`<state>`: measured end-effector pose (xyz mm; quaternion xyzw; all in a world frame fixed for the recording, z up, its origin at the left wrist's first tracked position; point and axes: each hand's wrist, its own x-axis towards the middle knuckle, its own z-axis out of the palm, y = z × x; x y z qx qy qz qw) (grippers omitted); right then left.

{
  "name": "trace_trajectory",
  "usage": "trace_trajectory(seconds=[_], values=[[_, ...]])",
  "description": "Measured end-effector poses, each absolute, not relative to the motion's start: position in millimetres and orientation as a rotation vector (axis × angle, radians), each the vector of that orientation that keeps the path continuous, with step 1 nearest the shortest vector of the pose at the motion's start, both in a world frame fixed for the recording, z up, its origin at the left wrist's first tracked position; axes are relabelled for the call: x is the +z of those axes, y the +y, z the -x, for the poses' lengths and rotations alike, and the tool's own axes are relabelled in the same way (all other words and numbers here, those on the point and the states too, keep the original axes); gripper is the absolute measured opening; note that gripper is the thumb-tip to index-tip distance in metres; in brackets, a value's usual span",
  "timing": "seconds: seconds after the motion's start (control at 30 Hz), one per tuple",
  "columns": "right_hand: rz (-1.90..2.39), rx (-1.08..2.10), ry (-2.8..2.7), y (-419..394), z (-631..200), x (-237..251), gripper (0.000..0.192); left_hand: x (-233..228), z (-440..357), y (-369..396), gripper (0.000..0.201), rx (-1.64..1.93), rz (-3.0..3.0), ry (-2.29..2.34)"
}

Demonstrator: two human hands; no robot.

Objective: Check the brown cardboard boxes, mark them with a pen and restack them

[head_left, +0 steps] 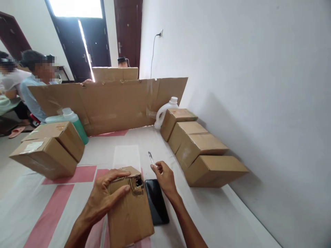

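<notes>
Cardboard box [130, 210] under left hand [104, 196]

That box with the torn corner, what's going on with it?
A person sits at a table covered in a white and pink cloth. Their left hand grips the box near its torn top corner. Their right hand rests just above a black phone lying beside the box, with a pen close to its fingertips. More closed boxes line the wall, and other people sit behind a cardboard screen.
</notes>
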<state>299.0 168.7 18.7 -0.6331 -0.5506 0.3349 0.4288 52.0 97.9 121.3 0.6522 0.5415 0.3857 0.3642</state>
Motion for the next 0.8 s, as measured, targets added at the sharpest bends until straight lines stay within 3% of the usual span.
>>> trace_trajectory(seconds=[0.03, 0.23, 0.43, 0.57, 0.8], values=[[1.649, 0.819, -1.359, 185, -304, 12, 0.023, 122, -53, 98, 0.033, 0.988, -1.665, 1.397], [1.588, 0.878, -1.277, 225, -307, -9, 0.038, 126, -51, 101, 0.033, 0.996, -1.623, 1.368], [1.235, 1.018, -1.064, 192, -303, 55, 0.039, 129, -51, 106, 0.03, 1.005, -1.592, 1.292], [0.812, 1.12, -0.901, 145, -274, 107, 0.021, 128, -47, 110, 0.028, 1.008, -1.596, 1.271], [0.86, 1.059, -1.159, 114, -244, 107, 0.014, 129, -46, 108, 0.031, 1.035, -1.621, 1.222]])
